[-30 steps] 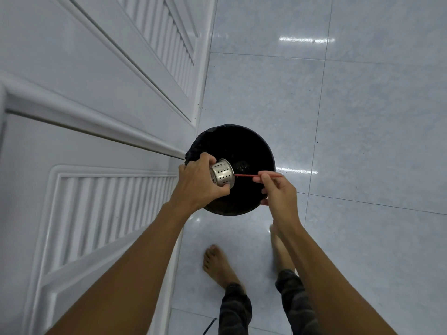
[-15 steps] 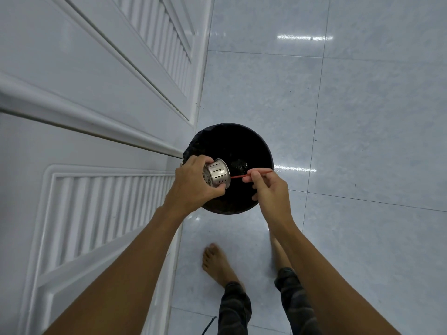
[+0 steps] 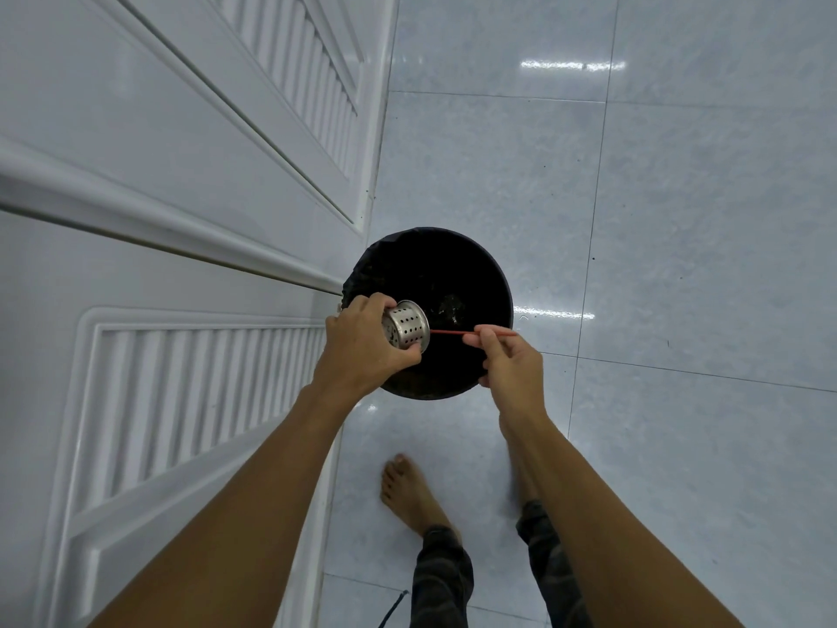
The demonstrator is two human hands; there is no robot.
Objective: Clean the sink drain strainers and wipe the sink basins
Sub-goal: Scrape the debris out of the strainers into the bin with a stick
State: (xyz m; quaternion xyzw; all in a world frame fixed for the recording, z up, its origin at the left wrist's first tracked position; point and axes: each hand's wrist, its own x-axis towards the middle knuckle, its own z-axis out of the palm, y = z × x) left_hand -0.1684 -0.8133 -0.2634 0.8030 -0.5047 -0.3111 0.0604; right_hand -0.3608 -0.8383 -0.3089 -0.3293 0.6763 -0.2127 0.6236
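Note:
A perforated steel sink strainer (image 3: 406, 327) lies on its side in my left hand (image 3: 362, 346), with its open mouth turned right, over a black-lined round bin (image 3: 471, 265). My right hand (image 3: 512, 360) pinches a thin red stick (image 3: 453, 332) between thumb and fingers. The stick lies level and its tip reaches the strainer's mouth. Dark scraps (image 3: 448, 305) lie inside the bin.
White louvred cabinet doors (image 3: 190, 401) and a long white handle rail (image 3: 158, 224) fill the left side. Glossy pale floor tiles (image 3: 679, 219) spread to the right. My bare feet (image 3: 407, 491) stand just below the bin.
Both hands have shifted slightly over the bin. The right hand moved left toward the strainer, then drew back right, the stick tip staying at the strainer's mouth.

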